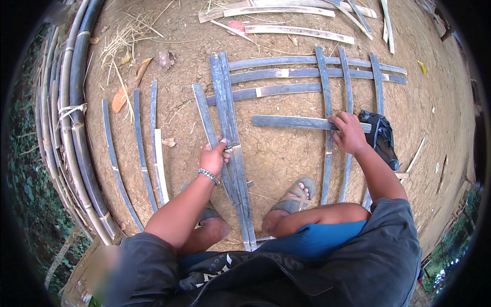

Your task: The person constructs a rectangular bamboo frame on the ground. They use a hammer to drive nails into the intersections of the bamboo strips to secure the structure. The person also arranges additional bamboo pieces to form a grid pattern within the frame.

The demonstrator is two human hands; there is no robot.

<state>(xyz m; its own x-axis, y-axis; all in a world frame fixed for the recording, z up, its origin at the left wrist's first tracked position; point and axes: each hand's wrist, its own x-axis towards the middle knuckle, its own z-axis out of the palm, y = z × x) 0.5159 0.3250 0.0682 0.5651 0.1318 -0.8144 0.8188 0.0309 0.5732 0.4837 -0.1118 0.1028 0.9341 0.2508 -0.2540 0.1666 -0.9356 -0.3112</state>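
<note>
My left hand (pixel 209 159) is closed round a dark bamboo strip (pixel 204 115), which slants against a wider upright bamboo piece (pixel 223 97). My right hand (pixel 351 135) grips a shorter crosswise bamboo strip (pixel 291 122) near its right end. That strip lies over long upright strips (pixel 324 87) on the right. Farther away, several crosswise strips (pixel 284 73) cross the uprights in a lattice, their left ends reaching the wider piece. My right palm is hidden, as are its fingertips in part.
Loose bamboo strips (pixel 139 133) lie on the dirt at left, beside tied bamboo poles (pixel 76 117). Pale split pieces (pixel 299 34) lie at the far side. A black plastic bag (pixel 382 135) sits beyond my right hand. My sandalled foot (pixel 294 197) stands between the strips.
</note>
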